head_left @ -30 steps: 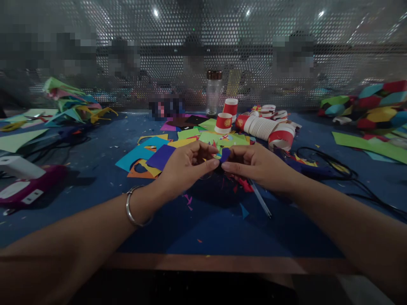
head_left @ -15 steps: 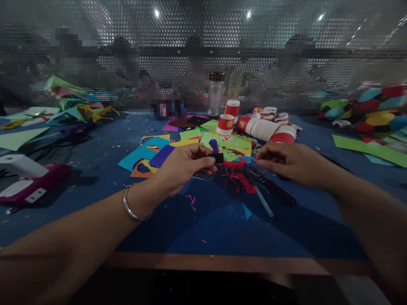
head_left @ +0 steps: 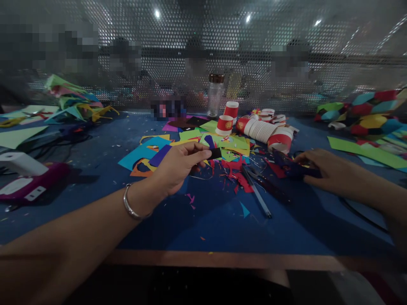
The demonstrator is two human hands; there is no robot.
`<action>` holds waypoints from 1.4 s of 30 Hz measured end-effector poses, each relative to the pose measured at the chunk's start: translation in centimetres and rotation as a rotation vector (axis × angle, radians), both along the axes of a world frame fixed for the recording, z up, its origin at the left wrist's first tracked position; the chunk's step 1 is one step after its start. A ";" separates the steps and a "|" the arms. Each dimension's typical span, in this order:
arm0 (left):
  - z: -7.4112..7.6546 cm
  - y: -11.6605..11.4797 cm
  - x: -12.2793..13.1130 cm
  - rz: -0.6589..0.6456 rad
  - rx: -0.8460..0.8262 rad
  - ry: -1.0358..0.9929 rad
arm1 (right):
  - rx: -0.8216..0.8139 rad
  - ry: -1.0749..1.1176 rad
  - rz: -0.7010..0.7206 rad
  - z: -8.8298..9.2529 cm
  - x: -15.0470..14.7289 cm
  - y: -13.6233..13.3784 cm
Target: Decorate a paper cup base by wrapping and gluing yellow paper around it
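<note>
My left hand (head_left: 187, 163) pinches a small black paper piece (head_left: 215, 153) between thumb and fingers above the table. A dark blue tab with a rounded end (head_left: 209, 140) sticks up behind these fingers and seems to belong to the held piece. On the right, my right hand (head_left: 318, 166) has its fingers around a dark blue glue gun (head_left: 289, 164), partly hidden by the hand. A black cord (head_left: 362, 215) runs under the right forearm. Red paper scraps (head_left: 243, 180), a clear pen (head_left: 259, 197) and a dark-handled tool (head_left: 273, 188) lie between the hands.
Behind the scraps stand red-and-white paper cups (head_left: 224, 126), a stack of cups lying down (head_left: 259, 129) and a clear bottle (head_left: 215, 96). Coloured paper sheets (head_left: 144, 152) lie left of centre. A purple power strip (head_left: 47, 182) with a white charger is at far left.
My right hand has moved right, away from the scraps, and has taken hold of the glue gun. My left hand keeps the black paper piece and has shifted slightly up and left.
</note>
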State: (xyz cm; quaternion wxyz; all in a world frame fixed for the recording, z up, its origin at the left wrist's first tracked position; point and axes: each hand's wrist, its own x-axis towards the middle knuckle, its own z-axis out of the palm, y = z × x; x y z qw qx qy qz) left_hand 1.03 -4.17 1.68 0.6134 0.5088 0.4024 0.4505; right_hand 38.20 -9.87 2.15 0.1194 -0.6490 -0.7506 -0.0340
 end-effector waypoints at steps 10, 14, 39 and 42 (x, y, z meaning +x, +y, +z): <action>-0.2 0.1 -0.1 -0.020 0.002 -0.005 | 0.057 -0.016 -0.071 0.4 -1.2 0.1; -0.2 0.1 0.2 -0.002 -0.015 -0.013 | 0.199 0.013 -0.208 2.5 -3.8 -1.4; -0.4 -0.7 1.0 -0.090 -0.105 -0.013 | 0.364 0.119 0.430 0.6 -12.2 -4.1; -0.5 -0.7 1.0 -0.101 -0.101 -0.024 | 0.340 0.108 0.420 0.5 -12.2 -4.1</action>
